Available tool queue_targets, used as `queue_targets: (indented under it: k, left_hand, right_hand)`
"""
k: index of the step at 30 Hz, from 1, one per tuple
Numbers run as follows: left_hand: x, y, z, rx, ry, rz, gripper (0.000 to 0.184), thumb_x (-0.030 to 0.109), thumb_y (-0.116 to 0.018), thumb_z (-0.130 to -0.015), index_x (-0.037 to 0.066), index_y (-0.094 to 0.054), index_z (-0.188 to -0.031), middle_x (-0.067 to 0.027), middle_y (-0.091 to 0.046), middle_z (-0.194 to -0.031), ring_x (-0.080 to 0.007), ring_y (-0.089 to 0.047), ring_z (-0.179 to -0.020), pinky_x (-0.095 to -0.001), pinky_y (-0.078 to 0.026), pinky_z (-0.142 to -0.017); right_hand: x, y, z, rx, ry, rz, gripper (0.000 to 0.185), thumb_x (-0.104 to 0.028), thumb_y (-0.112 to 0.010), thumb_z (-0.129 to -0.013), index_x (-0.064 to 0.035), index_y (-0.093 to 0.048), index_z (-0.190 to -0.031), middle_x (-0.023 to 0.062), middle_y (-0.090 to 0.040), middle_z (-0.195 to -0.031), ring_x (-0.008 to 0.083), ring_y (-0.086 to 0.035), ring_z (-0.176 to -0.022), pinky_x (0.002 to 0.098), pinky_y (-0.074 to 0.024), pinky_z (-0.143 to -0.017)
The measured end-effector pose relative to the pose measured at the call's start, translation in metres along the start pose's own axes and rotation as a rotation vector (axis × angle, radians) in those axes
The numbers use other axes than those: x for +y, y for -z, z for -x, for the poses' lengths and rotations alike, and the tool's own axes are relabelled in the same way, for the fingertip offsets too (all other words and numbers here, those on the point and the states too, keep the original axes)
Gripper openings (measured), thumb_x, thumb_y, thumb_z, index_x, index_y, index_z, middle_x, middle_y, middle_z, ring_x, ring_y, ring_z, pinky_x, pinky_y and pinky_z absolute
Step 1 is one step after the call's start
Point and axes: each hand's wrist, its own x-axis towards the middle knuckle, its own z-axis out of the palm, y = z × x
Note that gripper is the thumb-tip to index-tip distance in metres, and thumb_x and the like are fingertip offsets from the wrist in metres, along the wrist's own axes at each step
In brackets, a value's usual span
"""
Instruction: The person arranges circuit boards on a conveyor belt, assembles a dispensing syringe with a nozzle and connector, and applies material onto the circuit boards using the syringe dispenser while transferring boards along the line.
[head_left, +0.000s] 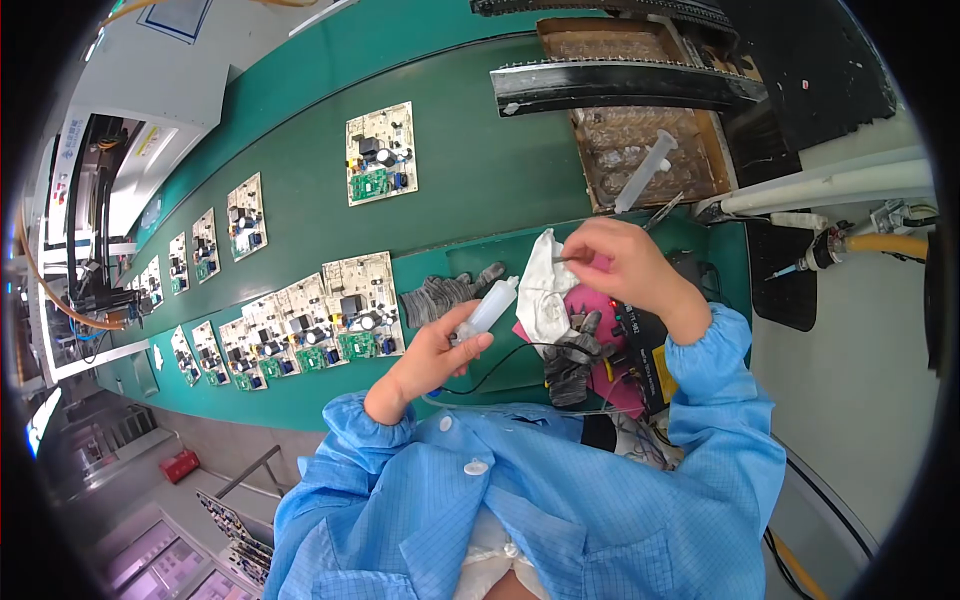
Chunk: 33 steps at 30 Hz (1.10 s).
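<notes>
My left hand (pixel 440 352) is wrapped round a translucent plastic syringe barrel (pixel 492 306), its narrow tip pointing up and to the right. My right hand (pixel 622 262) is closed in a pinch above a white cloth (pixel 545 290). A small dark thing shows at its fingertips, too small to name. Beside the syringe lies a grey knit glove (pixel 440 298). Another grey glove (pixel 570 370) rests below the cloth, on top of pink material (pixel 590 300). A thin black cable runs from near my left wrist to this glove.
Several populated circuit boards (pixel 360 300) line the green bench to the left, with one board (pixel 382 152) farther back. A brown tray (pixel 715 160) holds a second syringe (pixel 645 172); tweezers (pixel 664 210) lie near it. A black metal rail (pixel 630 88) crosses above. White pipes stand at right.
</notes>
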Motion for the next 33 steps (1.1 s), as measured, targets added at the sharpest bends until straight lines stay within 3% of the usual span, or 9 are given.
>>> queue_targets:
  k: [3, 12, 19, 28, 33]
  left_hand:
    - [0.002, -0.002, 0.0, -0.013, -0.01, -0.037, 0.052, 0.025, -0.062, -0.087, 0.008, -0.041, -0.132, -0.0002, -0.054, -0.073, -0.0064, -0.05, -0.058, -0.0206, -0.042, -0.051]
    - [0.007, -0.003, 0.002, -0.034, -0.032, -0.11, 0.053, 0.028, -0.061, -0.088, 0.008, -0.041, -0.132, -0.0001, -0.056, -0.074, -0.0055, -0.051, -0.058, -0.0205, -0.043, -0.052]
    - [0.01, -0.004, 0.003, -0.023, -0.056, -0.158, 0.054, 0.035, -0.061, -0.086, 0.005, -0.045, -0.128, -0.007, -0.059, -0.078, -0.0096, -0.053, -0.055, -0.0243, -0.045, -0.051]
    - [0.009, -0.001, 0.005, -0.029, -0.087, -0.15, 0.052, 0.032, -0.062, -0.086, 0.007, -0.046, -0.128, -0.0055, -0.059, -0.081, -0.0094, -0.053, -0.056, -0.0244, -0.046, -0.051]
    - [0.008, -0.001, 0.005, -0.024, -0.094, -0.142, 0.052, 0.03, -0.062, -0.087, 0.007, -0.044, -0.13, -0.0018, -0.056, -0.072, -0.0066, -0.051, -0.056, -0.0221, -0.043, -0.051]
  right_hand:
    - [-0.012, 0.0, -0.006, -0.042, 0.143, 0.092, 0.01, -0.005, -0.065, -0.072, -0.0058, -0.059, -0.08, 0.0048, -0.057, -0.077, 0.0218, -0.058, -0.07, 0.0324, -0.0467, -0.06]
    - [-0.02, -0.005, -0.014, -0.097, 0.222, 0.173, 0.01, -0.008, -0.067, -0.069, -0.0069, -0.059, -0.075, 0.0071, -0.052, -0.106, 0.0212, -0.057, -0.083, 0.0372, -0.045, -0.072]
    - [-0.023, -0.006, -0.018, -0.133, 0.218, 0.194, 0.009, -0.008, -0.067, -0.069, -0.0066, -0.059, -0.073, 0.0077, -0.052, -0.11, 0.0203, -0.058, -0.083, 0.0373, -0.0445, -0.074]
    - [-0.029, -0.001, -0.019, -0.136, 0.223, 0.23, 0.009, -0.006, -0.065, -0.07, -0.0037, -0.059, -0.076, 0.0104, -0.051, -0.111, 0.0223, -0.057, -0.08, 0.0358, -0.0469, -0.071]
    - [-0.026, -0.001, -0.019, -0.154, 0.201, 0.238, 0.008, -0.005, -0.065, -0.071, -0.0018, -0.06, -0.077, 0.0107, -0.051, -0.112, 0.0213, -0.058, -0.078, 0.0349, -0.0473, -0.07]
